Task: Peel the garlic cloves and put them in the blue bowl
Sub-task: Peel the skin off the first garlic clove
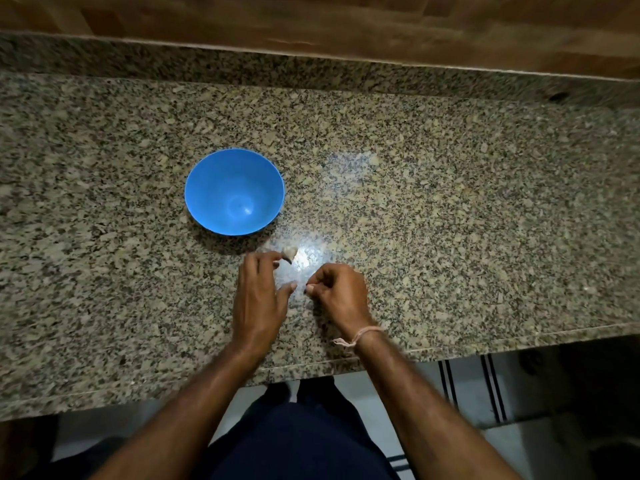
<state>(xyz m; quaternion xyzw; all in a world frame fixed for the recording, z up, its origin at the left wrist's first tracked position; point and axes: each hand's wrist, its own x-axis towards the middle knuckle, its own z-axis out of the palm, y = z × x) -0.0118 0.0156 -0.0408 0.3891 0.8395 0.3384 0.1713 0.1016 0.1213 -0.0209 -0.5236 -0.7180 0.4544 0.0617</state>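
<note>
Forearms (207, 393) are reaching over the speckled granite countertop (450, 202). The right hand (337, 292) is curling thumb against fingers; whether it is pinching anything is too small to tell. The left hand (259, 299) is spreading loosely, fingertips touching the blurred pale garlic clove (290, 253) just before the round blue plastic bowl (234, 192).

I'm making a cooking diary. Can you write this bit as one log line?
left hand: fingertips at garlic clove | right hand: curled, contents unclear | blue bowl: empty
</note>
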